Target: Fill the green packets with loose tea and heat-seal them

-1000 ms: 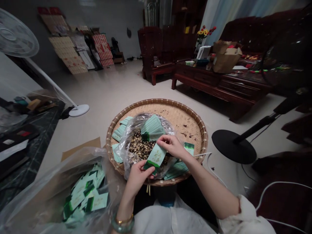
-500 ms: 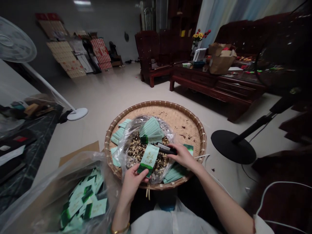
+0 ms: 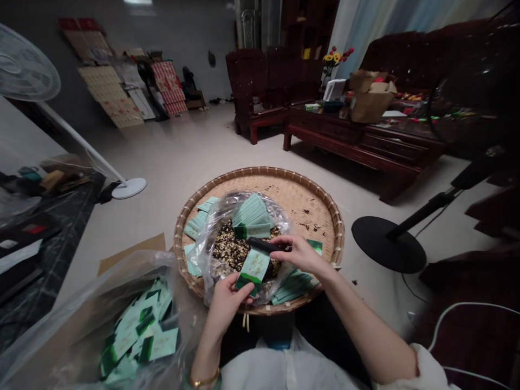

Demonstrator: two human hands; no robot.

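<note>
My left hand (image 3: 226, 301) pinches the dark green lower end of a pale green tea packet (image 3: 255, 264) with gold lettering. My right hand (image 3: 299, 254) is closed around a black handheld bag sealer (image 3: 260, 245), which lies across the packet's top edge. Beneath both is a clear plastic bag (image 3: 203, 260) of dark and pale loose tea (image 3: 227, 246). A fanned stack of green packets (image 3: 252, 212) rests on the tea. The bag sits on a round woven bamboo tray (image 3: 292, 187).
More packets (image 3: 199, 223) lie on the tray's left, and others (image 3: 293, 287) at its lower right. A large plastic bag (image 3: 52, 336) of packets stands at left. A white fan (image 3: 130, 188), a black fan base (image 3: 389, 244) and a wooden table (image 3: 345, 132) surround the tray.
The bag sealer, earlier with its jaws apart beside the packet, now lies closed over the packet's top edge. The packet and my left hand have shifted slightly right.
</note>
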